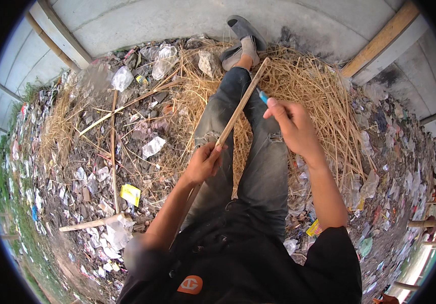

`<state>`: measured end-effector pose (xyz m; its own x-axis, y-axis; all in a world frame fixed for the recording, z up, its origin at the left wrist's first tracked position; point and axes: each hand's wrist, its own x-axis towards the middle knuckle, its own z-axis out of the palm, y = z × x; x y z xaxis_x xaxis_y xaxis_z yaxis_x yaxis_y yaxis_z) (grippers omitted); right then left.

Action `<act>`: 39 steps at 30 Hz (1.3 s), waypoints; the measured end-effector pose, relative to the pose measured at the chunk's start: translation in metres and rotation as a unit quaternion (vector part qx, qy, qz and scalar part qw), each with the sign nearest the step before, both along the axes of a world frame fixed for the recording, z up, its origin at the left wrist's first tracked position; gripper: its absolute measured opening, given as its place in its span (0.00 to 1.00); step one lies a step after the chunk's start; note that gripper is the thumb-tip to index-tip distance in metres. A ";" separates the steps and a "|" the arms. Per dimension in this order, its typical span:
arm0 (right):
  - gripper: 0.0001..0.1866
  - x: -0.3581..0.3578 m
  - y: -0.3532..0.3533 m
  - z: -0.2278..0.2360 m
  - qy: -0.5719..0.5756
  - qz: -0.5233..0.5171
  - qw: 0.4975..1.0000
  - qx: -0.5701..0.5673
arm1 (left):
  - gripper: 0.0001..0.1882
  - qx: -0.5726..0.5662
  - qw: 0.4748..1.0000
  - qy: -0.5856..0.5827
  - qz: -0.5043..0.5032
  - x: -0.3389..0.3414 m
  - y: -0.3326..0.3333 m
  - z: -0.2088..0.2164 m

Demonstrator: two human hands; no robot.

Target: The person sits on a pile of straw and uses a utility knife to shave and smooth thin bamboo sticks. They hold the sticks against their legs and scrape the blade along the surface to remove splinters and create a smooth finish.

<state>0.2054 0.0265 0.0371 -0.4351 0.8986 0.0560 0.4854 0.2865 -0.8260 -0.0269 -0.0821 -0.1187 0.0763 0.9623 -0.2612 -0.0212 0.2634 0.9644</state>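
Clerk: L. hand [206, 162] grip?
Insp.: Clenched round a flat wooden strip [244, 104], thumb uppermost.
Clerk: R. hand [295, 126]?
Insp.: Fingers curled on a small blue tool [264, 97], thumb laid along it; exact kind n/k, mostly hidden by the hand. Tip just beside strip's upper half; contact can't be confirmed.
Clerk: Strip posn.?
Insp.: Diag. over the worn jeans [266, 172], upper end nr. the feet, lower part passing beneath L. forearm twd. the black shirt [258, 263].
Clerk: Surroundings?
Insp.: Legs stretched twd. concrete wall [177, 17]; grey sandals [252, 32] on feet. Straw-like pile [314, 101] both sides of legs, bulk to R. Pale stone [208, 63] L. of feet. Clear plastic bag [122, 78] and yellow packet [130, 194] on littered ground, L. side.
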 end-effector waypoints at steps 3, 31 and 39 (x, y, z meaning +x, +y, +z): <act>0.31 -0.033 -0.018 -0.048 -0.003 0.054 0.998 0.029 | 0.18 -0.011 0.999 -0.047 -0.014 0.002 -0.003 0.025; 0.44 0.100 0.168 -0.109 -0.358 -0.188 0.905 0.133 | 0.23 -0.066 0.983 -0.135 0.109 0.001 -0.083 0.063; 0.41 0.007 0.046 -0.058 -0.193 0.007 0.971 0.142 | 0.23 -0.141 0.901 -0.400 0.088 -0.005 -0.022 0.083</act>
